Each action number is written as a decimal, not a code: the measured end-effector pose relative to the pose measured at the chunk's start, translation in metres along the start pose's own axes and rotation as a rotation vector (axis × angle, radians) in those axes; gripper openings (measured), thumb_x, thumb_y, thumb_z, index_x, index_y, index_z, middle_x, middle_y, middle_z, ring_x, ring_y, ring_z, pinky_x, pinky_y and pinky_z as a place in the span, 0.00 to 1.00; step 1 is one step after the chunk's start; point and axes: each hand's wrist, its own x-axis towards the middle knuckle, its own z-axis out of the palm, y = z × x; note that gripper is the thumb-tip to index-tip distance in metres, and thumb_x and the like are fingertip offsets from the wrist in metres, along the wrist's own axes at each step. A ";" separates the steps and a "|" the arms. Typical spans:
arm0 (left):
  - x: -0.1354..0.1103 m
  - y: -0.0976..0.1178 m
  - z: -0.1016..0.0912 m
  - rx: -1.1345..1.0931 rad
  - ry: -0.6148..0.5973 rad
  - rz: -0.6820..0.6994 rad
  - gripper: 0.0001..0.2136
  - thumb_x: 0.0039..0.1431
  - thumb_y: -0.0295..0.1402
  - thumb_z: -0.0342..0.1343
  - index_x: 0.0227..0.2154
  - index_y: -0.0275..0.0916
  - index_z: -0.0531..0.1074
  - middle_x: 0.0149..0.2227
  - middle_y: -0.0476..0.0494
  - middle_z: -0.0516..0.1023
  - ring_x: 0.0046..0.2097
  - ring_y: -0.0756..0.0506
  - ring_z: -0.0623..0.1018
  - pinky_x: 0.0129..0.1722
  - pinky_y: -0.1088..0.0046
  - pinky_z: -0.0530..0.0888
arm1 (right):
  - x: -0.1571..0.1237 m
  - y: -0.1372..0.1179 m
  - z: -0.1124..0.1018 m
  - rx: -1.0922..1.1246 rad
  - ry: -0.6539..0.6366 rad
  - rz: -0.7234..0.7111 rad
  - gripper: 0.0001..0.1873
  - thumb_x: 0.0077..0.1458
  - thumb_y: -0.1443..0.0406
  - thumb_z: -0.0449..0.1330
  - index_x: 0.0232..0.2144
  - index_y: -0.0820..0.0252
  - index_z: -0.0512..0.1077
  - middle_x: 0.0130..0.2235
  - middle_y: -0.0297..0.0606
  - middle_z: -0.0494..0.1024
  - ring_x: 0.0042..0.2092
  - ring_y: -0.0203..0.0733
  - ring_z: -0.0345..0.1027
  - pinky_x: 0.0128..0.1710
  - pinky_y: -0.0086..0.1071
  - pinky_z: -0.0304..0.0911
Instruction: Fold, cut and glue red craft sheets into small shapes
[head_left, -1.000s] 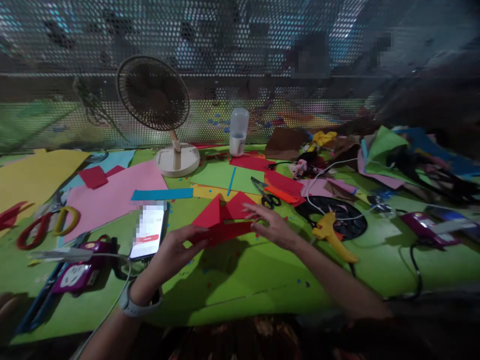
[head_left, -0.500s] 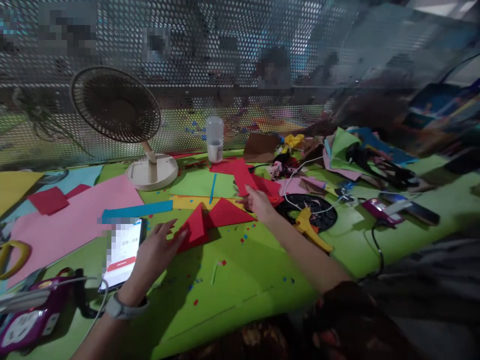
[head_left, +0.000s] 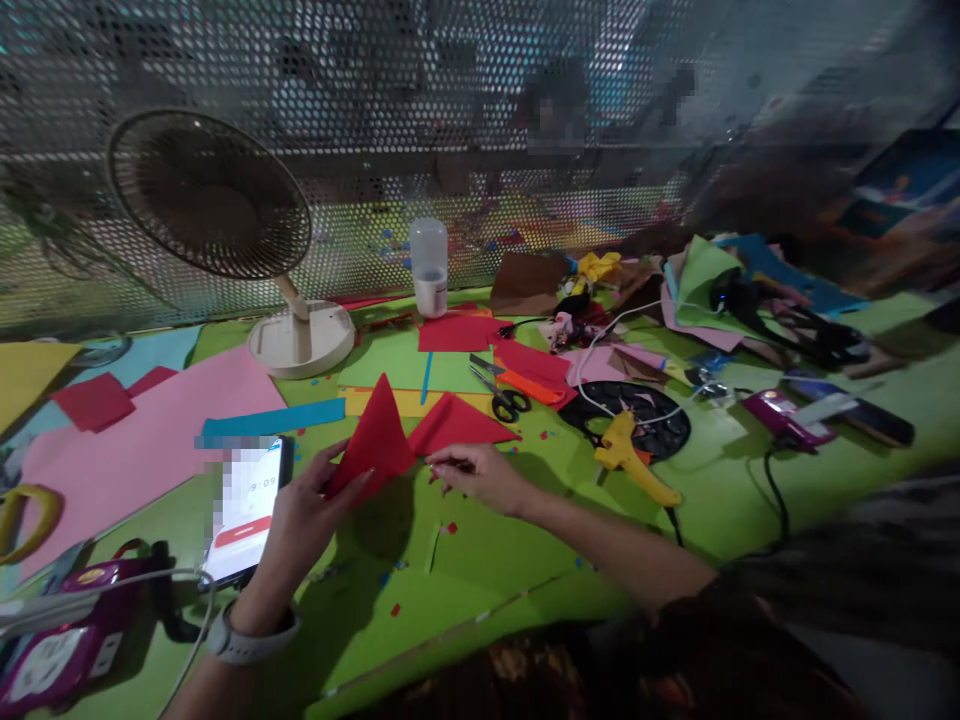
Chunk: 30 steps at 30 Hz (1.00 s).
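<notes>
My left hand [head_left: 315,505] grips a folded red paper triangle [head_left: 379,440], thumb in front and fingers behind, its peak pointing up. Close to the triangle's lower right corner is my right hand [head_left: 480,475], fingertips pinched together; what they hold, if anything, I cannot make out. Another red paper triangle [head_left: 465,422] lies just behind the right hand. Beyond it rest black-handled scissors [head_left: 506,395], beside an orange-handled tool [head_left: 532,385]. A lit phone [head_left: 244,520] lies left of my left wrist.
A fan [head_left: 300,340] and a bottle [head_left: 430,275] stand near the perforated screen. On the right are a yellow glue gun [head_left: 634,460], a black round tray [head_left: 667,415] and a purple device [head_left: 787,418] with cables. Pink paper [head_left: 202,400] covers the left side.
My left hand has raised the red triangle off the table. My right hand has come back toward me from the scissors, which now show. The red sheet behind them lies differently.
</notes>
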 end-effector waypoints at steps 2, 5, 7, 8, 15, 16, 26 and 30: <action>-0.007 0.009 0.002 -0.223 -0.032 -0.051 0.30 0.48 0.46 0.63 0.53 0.36 0.67 0.31 0.44 0.80 0.33 0.43 0.79 0.30 0.71 0.74 | -0.001 -0.008 -0.003 0.034 0.073 -0.030 0.19 0.54 0.55 0.61 0.46 0.59 0.74 0.40 0.40 0.78 0.40 0.39 0.71 0.42 0.34 0.66; -0.017 0.020 0.015 -0.620 -0.226 -0.171 0.26 0.46 0.43 0.67 0.47 0.36 0.71 0.35 0.42 0.81 0.34 0.43 0.80 0.34 0.68 0.76 | -0.003 -0.021 -0.003 0.172 0.056 0.000 0.22 0.53 0.52 0.62 0.46 0.58 0.73 0.44 0.39 0.77 0.44 0.39 0.70 0.46 0.34 0.63; -0.022 0.023 0.027 -0.762 -0.352 -0.212 0.21 0.45 0.40 0.68 0.42 0.35 0.73 0.35 0.42 0.82 0.33 0.45 0.80 0.33 0.70 0.76 | -0.005 -0.025 0.000 0.244 0.009 0.070 0.21 0.52 0.50 0.63 0.40 0.60 0.73 0.39 0.37 0.77 0.40 0.38 0.70 0.43 0.32 0.64; -0.025 0.024 0.033 -0.793 -0.388 -0.223 0.20 0.45 0.39 0.68 0.40 0.36 0.73 0.35 0.42 0.82 0.32 0.46 0.79 0.31 0.72 0.76 | -0.005 -0.025 0.002 0.271 0.003 0.114 0.21 0.50 0.50 0.64 0.36 0.61 0.73 0.35 0.36 0.77 0.38 0.38 0.70 0.40 0.32 0.64; -0.033 0.020 0.049 -0.817 -0.537 -0.187 0.16 0.45 0.36 0.69 0.36 0.34 0.75 0.32 0.44 0.81 0.29 0.50 0.77 0.28 0.77 0.72 | -0.006 -0.020 0.010 0.369 0.146 0.235 0.19 0.41 0.52 0.70 0.26 0.61 0.71 0.27 0.32 0.75 0.26 0.35 0.66 0.28 0.30 0.62; -0.034 0.019 0.049 -0.809 -0.546 -0.186 0.16 0.45 0.36 0.69 0.36 0.35 0.75 0.32 0.44 0.81 0.29 0.50 0.77 0.28 0.77 0.72 | -0.006 -0.021 0.010 0.366 0.153 0.229 0.19 0.40 0.52 0.70 0.25 0.61 0.71 0.27 0.32 0.75 0.26 0.35 0.66 0.27 0.30 0.62; -0.032 0.025 0.044 -0.721 -0.635 -0.161 0.15 0.46 0.38 0.68 0.34 0.34 0.75 0.32 0.42 0.80 0.31 0.47 0.77 0.31 0.73 0.72 | -0.005 -0.020 0.012 0.390 0.143 0.193 0.19 0.38 0.54 0.71 0.26 0.61 0.73 0.27 0.33 0.75 0.26 0.35 0.64 0.29 0.31 0.61; -0.035 0.023 0.042 -0.762 -0.746 -0.168 0.15 0.50 0.38 0.66 0.38 0.37 0.75 0.38 0.42 0.80 0.36 0.45 0.78 0.37 0.70 0.73 | 0.000 -0.018 0.008 0.353 0.184 0.128 0.18 0.39 0.53 0.70 0.25 0.60 0.73 0.26 0.31 0.73 0.27 0.34 0.62 0.30 0.30 0.59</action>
